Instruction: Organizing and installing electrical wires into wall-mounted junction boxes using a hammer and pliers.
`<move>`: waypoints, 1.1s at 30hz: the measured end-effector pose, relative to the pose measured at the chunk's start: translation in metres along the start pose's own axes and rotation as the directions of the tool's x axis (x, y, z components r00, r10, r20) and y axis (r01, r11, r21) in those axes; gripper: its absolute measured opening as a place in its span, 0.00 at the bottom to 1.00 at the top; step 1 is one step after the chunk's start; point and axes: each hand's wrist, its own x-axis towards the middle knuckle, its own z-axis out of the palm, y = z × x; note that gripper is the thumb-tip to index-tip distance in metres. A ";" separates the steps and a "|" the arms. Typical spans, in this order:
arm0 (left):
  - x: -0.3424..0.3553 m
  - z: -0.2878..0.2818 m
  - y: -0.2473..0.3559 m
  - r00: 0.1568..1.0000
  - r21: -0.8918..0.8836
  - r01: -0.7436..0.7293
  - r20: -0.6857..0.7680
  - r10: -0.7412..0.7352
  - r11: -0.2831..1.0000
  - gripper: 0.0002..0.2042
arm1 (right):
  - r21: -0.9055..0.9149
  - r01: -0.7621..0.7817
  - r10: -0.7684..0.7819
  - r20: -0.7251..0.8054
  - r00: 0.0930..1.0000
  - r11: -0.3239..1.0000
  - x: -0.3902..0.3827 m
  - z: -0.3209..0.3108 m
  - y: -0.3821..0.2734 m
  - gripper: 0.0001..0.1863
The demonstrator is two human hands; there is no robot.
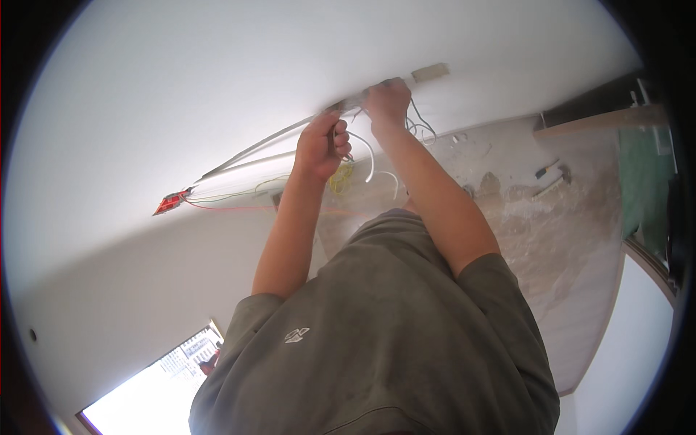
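My left hand (324, 146) is closed with its fingers curled round grey cables at a channel in the white wall. Just right of it, my right hand (388, 106) is closed at the same channel, its fingertips and what they hold hidden. Loops of pale cable (371, 161) and darker wire (423, 127) hang below them. Long grey strands (248, 151) run down-left to a red wall box (171, 201), from which thin red and yellow wires trail. A tangle of yellow wire (341, 178) sits under my left hand.
The dusty floor (525, 239) has a dark-handled tool (547, 168) and another pale tool (547, 188) on it. At right are a wooden ledge (580, 122) and green sheeting (645, 185). A grey patch (430, 72) marks the wall. A bright opening (145, 384) shows at lower left.
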 end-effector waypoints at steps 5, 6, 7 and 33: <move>0.001 -0.005 -0.001 0.999 -0.006 -0.020 0.033 0.020 1.000 0.02 | -0.033 0.013 -0.013 -0.005 1.000 0.999 -0.002 0.001 0.001 0.08; 0.002 -0.006 -0.002 0.998 -0.008 -0.031 0.063 0.031 0.999 0.02 | 0.028 -0.023 0.023 0.006 1.000 0.999 -0.001 0.000 0.002 0.08; 0.003 -0.007 -0.003 0.999 -0.008 -0.021 0.034 0.021 1.000 0.02 | 0.018 -0.047 0.047 0.006 0.999 0.999 0.001 -0.001 0.004 0.08; -0.015 0.005 -0.018 0.958 0.160 -0.276 -0.031 0.284 0.948 0.14 | 0.010 -0.159 0.156 0.155 0.976 0.987 0.005 -0.020 -0.004 0.09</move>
